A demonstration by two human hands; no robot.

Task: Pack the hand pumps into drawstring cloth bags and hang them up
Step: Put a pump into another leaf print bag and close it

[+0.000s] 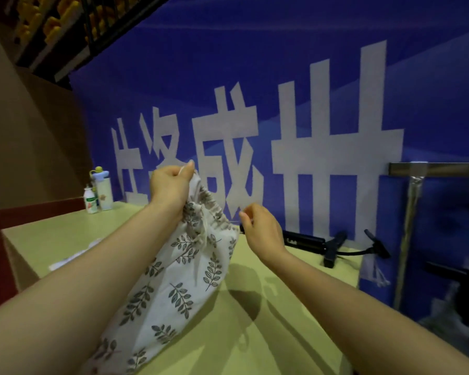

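Cords are the whole matter at this step: the left hand is closed around a white drawstring and the gathered top of the leaf-printed cloth bag, holding it up off the pale table, while the right hand pinches what looks like the opposite cord at the bag's far edge, thumb and forefinger together. The mouth is already puckered, and the bag's long, stiff slant down toward the viewer suggests a pump is inside, though none shows. To close it well, I would pull the 2 cords apart evenly and level, keeping the bag's weight hanging from the left grip so the channel slides instead of bunching on 1 side, and leave enough cord free to form a loop for hanging. A second hand pump, black with a hose, lies on the table just behind the right hand, not yet bagged. As for writing, the blue banner behind carries large white Chinese characters, cropped and not fully legible; the bottles at the table's far left corner bear labels too small to read.
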